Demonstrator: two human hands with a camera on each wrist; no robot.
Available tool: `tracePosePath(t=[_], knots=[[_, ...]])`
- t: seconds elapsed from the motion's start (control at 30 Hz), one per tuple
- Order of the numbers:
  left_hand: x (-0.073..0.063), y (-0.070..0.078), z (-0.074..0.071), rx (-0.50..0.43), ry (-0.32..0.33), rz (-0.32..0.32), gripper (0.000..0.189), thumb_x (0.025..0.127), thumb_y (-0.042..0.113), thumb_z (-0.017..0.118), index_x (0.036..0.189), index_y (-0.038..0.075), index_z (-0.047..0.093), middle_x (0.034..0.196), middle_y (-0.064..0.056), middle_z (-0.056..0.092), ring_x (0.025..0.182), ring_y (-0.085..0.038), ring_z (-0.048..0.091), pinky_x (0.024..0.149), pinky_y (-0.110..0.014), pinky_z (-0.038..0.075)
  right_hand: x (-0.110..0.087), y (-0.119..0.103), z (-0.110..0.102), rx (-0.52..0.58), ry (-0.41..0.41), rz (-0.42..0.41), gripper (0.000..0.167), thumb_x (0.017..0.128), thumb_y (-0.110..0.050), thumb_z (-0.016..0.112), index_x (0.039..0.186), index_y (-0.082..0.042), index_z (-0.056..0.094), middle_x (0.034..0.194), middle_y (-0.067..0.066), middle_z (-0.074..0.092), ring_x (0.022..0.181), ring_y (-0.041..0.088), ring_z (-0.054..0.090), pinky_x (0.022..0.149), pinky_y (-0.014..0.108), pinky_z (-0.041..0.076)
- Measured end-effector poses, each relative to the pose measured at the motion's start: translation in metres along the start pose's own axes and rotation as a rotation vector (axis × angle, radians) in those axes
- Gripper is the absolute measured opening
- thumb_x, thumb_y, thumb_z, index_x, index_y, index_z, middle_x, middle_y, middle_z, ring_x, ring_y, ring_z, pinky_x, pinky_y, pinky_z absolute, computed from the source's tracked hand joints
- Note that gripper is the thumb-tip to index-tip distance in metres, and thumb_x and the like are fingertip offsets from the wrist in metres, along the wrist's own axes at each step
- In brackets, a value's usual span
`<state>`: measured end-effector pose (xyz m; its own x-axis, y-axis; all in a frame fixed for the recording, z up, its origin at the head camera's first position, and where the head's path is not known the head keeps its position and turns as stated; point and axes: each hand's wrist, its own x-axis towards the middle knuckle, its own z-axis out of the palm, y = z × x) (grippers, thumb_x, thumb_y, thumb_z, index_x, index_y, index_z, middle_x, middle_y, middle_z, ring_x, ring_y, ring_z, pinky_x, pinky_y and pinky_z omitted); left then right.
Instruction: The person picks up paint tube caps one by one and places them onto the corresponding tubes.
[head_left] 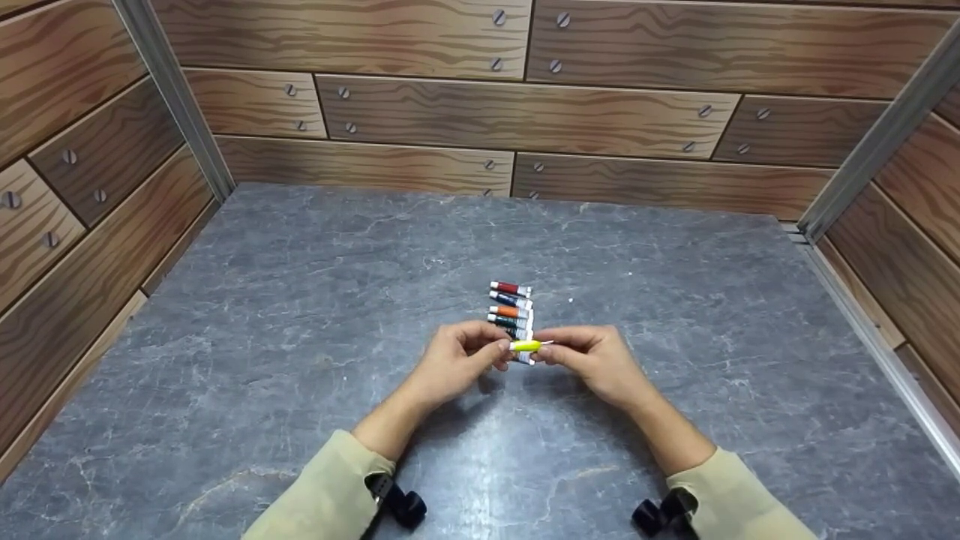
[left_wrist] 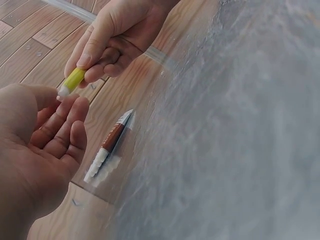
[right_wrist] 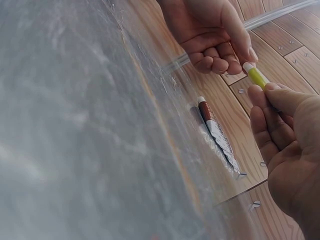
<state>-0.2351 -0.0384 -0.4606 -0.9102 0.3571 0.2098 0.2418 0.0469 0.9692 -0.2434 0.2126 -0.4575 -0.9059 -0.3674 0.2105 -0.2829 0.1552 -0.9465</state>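
Observation:
A small yellow paint tube (head_left: pixel 526 346) is held level between both hands, above the near end of a row of paint tubes. The left hand (head_left: pixel 452 365) pinches its white cap (left_wrist: pixel 63 91) between thumb and forefinger. At the other end, the right hand (head_left: pixel 602 365) pinches the tail of the tube, thumb on top. Just beyond the hands lie a red tube (head_left: pixel 508 288), a blue tube (head_left: pixel 510 300), an orange tube (head_left: pixel 508 311) and a dark green tube (head_left: pixel 504 321), caps to the left. The nearest tubes are partly hidden behind the yellow one and the fingers.
The grey marbled tabletop (head_left: pixel 300 285) extends around the hands on all sides. Wood-patterned panels (head_left: pixel 420 105) stand at the back and both sides, with metal posts (head_left: pixel 870 135) at the corners. Tiny white specks (head_left: pixel 571 300) lie right of the tubes.

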Motion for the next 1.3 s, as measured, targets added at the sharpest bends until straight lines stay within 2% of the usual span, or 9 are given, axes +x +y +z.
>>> tracePosePath(t=[0.23,0.5,0.6,0.77,0.9,1.1,1.3], knots=[[-0.0002,-0.0001,0.0005,0.002,0.024,0.026,0.010,0.097,0.006,0.075,0.105,0.000,0.078,0.094,-0.014,0.078,0.082,-0.019,0.072,0.070,-0.026,0.056,0.0010,0.0005,0.0009,-0.010,-0.009,-0.002,0.026,0.097,-0.003,0.077,0.119,0.011,0.074,0.105,0.018,0.079,0.091,0.020,0.077,0.083,0.033,0.062],[-0.0006,-0.0004,-0.0004,-0.006,0.037,0.043,0.016,0.096,0.005,0.077,0.109,-0.005,0.076,0.099,-0.013,0.078,0.086,-0.015,0.071,0.078,-0.026,0.057,0.0025,-0.0004,0.0029,0.033,-0.013,-0.018,0.027,0.096,0.001,0.076,0.118,0.015,0.072,0.106,0.022,0.078,0.090,0.017,0.077,0.083,0.032,0.062],[0.0001,0.0005,-0.0008,0.009,0.030,0.032,0.018,0.097,0.008,0.077,0.109,-0.004,0.076,0.097,-0.011,0.078,0.084,-0.016,0.072,0.075,-0.025,0.056,0.0027,-0.0007,0.0030,0.033,-0.004,-0.017,0.026,0.095,0.000,0.076,0.118,0.014,0.073,0.105,0.020,0.078,0.090,0.017,0.077,0.082,0.032,0.062],[-0.0002,-0.0008,-0.0016,0.056,0.032,0.037,0.010,0.097,0.010,0.077,0.104,0.002,0.080,0.091,-0.009,0.078,0.083,-0.027,0.073,0.070,-0.024,0.055,0.0030,-0.0006,0.0038,0.035,-0.010,-0.011,0.026,0.095,0.001,0.077,0.117,0.013,0.073,0.104,0.019,0.079,0.090,0.020,0.078,0.082,0.033,0.063],[-0.0013,-0.0023,-0.0008,0.072,0.045,0.042,0.008,0.096,0.007,0.078,0.102,0.001,0.080,0.089,-0.011,0.078,0.080,-0.024,0.072,0.069,-0.023,0.055,0.0031,-0.0012,0.0041,-0.006,0.004,0.009,0.025,0.093,-0.002,0.080,0.113,0.011,0.075,0.098,0.016,0.079,0.086,0.020,0.078,0.077,0.031,0.062],[-0.0019,0.0018,-0.0002,0.089,0.059,0.010,0.007,0.095,0.006,0.079,0.100,0.002,0.081,0.088,-0.011,0.078,0.076,-0.014,0.069,0.067,-0.023,0.055,0.0021,-0.0017,0.0029,-0.072,0.051,0.020,0.017,0.092,-0.008,0.084,0.105,0.003,0.081,0.095,0.012,0.080,0.082,0.015,0.073,0.071,0.025,0.058],[-0.0035,0.0047,-0.0028,0.107,0.054,-0.063,0.005,0.095,0.006,0.079,0.098,0.003,0.081,0.084,-0.007,0.076,0.074,-0.014,0.067,0.067,-0.023,0.055,-0.0003,0.0000,0.0035,-0.133,0.021,0.021,0.015,0.095,-0.008,0.080,0.106,0.001,0.082,0.099,0.010,0.080,0.082,0.012,0.067,0.069,0.021,0.053]])
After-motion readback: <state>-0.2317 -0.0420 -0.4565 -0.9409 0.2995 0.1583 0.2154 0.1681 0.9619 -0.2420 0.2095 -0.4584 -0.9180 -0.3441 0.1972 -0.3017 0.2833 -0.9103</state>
